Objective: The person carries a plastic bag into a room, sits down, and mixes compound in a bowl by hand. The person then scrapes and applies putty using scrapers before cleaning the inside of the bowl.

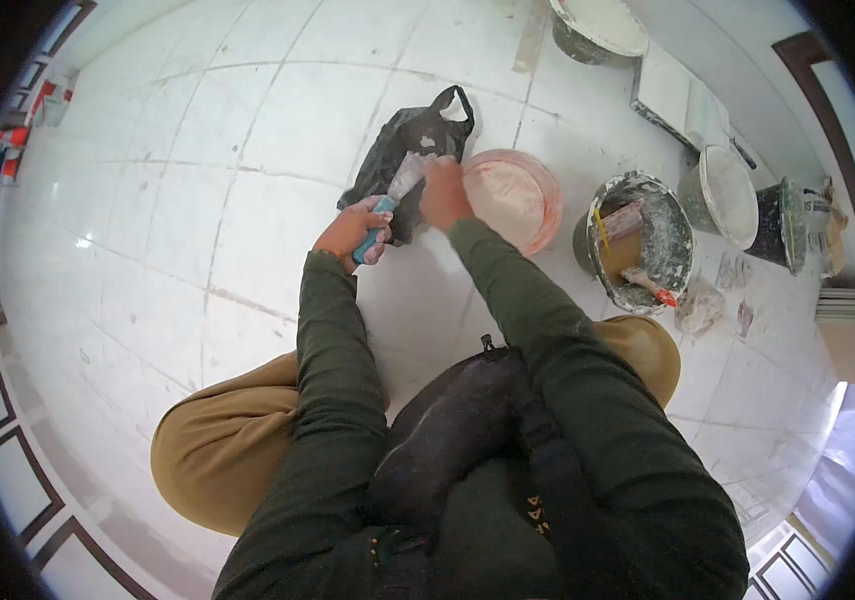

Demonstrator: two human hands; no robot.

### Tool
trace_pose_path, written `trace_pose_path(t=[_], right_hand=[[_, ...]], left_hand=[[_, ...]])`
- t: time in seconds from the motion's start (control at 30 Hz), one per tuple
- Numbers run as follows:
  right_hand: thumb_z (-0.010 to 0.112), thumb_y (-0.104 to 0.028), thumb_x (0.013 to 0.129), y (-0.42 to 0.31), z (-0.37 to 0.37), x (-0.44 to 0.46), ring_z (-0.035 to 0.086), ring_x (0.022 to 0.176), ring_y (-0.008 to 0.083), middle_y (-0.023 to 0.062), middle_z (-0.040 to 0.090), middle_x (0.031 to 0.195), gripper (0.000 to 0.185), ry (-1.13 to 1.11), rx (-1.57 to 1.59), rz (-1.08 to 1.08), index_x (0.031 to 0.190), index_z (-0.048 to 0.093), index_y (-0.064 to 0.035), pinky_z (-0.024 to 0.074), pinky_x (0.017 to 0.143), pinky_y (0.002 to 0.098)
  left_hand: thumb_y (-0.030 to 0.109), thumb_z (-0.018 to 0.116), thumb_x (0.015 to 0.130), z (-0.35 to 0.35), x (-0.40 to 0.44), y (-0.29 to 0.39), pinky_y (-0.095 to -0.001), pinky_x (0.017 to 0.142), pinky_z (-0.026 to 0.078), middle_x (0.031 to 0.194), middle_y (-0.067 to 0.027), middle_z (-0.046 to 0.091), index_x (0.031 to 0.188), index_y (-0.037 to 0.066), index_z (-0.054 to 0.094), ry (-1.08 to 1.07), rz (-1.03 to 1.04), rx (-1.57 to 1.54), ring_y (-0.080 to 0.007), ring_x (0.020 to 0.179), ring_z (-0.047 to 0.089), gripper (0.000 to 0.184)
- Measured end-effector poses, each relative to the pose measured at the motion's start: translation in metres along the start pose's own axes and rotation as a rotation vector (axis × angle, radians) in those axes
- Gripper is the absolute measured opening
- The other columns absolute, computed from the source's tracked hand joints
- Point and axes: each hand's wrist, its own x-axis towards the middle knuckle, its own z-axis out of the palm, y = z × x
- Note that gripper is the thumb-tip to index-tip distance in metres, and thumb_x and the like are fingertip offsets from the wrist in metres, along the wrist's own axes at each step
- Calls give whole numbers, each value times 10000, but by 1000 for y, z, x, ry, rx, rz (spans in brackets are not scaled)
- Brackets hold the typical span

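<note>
My left hand is closed around the handle of a blue-handled tool, whose pale, wide end points up and to the right. At that pale end is my right hand, fingers bent together; what they pinch is hidden. Beneath both hands a black plastic bag lies crumpled on the floor, one handle loop standing out. Just right of my right hand sits a round reddish tub with pale pinkish material inside.
A plaster-smeared bucket holds a red-handled brush and other tools. Further right are a white-topped bucket and a dark bucket. A large basin stands at the back. Crumpled plastic lies on the tiled floor.
</note>
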Motion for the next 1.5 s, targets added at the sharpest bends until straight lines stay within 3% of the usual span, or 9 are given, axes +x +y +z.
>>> trace_pose_path(t=[0.1,0.23,0.33,0.5,0.7,0.77,0.97,1.07,1.5], right_hand=[[470,32,687,0,-23,4,453,944,360,204,485,946,443,95,101,159,1125,504,-28,369,826,429],[469,31,670,7,-12,24,491,921,380,190,556,964,441,306,339,48,1103,535,-30,394,831,415],[474,27,691,6,-24,26,505,993,374,229,556,1032,426,301,456,-28,1112,523,-11,394,872,399],[454,7,702,-4,-39,20,511,980,383,244,556,1017,378,69,488,216,1067,550,-8,408,858,398],[498,-39,700,5,-28,23,513,892,365,193,559,957,310,161,243,260,999,578,-23,405,785,440],[501,-14,701,0,-39,16,498,892,355,176,537,911,274,291,194,119,963,582,-16,404,778,432],[506,9,704,-24,-36,-14,435,971,346,177,477,966,382,78,189,-270,1082,541,-36,386,834,407],[511,26,682,-29,-32,-24,407,1000,354,173,450,1004,442,-57,153,-265,1121,508,-34,374,855,412],[493,22,700,-16,-14,-11,429,991,356,198,463,1015,409,42,108,-120,1106,509,-14,370,855,404]], left_hand=[[188,458,853,9,-3,10,-212,336,301,583,-11,441,1003,72,474,205,42,55,-87,416,380,191],[281,433,862,4,9,8,-206,372,352,613,-20,475,968,49,529,297,67,187,-98,438,414,272],[236,454,842,0,20,0,-222,413,458,654,-35,505,917,51,512,302,73,127,-115,497,498,208],[169,503,797,8,9,6,-238,387,464,659,-61,509,931,27,488,241,116,202,-174,474,544,195],[72,575,728,10,14,2,-276,425,507,665,-94,525,940,-20,470,244,132,159,-194,484,553,254],[65,578,726,6,18,-1,-269,416,499,668,-96,526,941,-28,482,239,150,156,-192,484,553,252],[38,548,733,8,23,-6,-230,369,433,656,-71,528,944,-4,503,252,174,173,-161,456,538,220],[12,526,730,17,18,-4,-234,356,414,653,-61,524,958,-1,499,245,184,175,-147,431,519,229],[-12,524,694,18,12,-17,-262,349,382,672,-97,534,1037,-10,440,153,222,175,-144,405,473,352]])
